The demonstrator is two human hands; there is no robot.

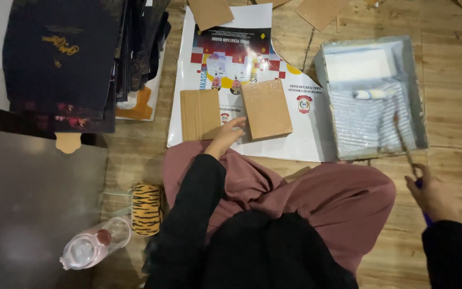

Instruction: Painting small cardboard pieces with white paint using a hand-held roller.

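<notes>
Head view: a seated person steadies a cardboard box while the other hand works a brush at a paint tray.

Head view: the left hand (225, 136), fingers loosely spread and open, rests its fingertips on the near edge of the tan cardboard box (267, 109), which lies at 12 o'clock from the lap on a printed poster (306, 134); a second flat cardboard piece (200, 114) sits just beside it at 11 o'clock. The right hand (433, 197), at 3 o'clock, is closed around the handle of a thin brush (403, 140) whose tip reaches into the grey paint tray (418, 91), where a small roller (371, 94) lies. The box looks light and stiff, likely easy to dent; it is best held by its side edges, I judge. A clear bottle (93, 245) lies at 8 o'clock.
</notes>
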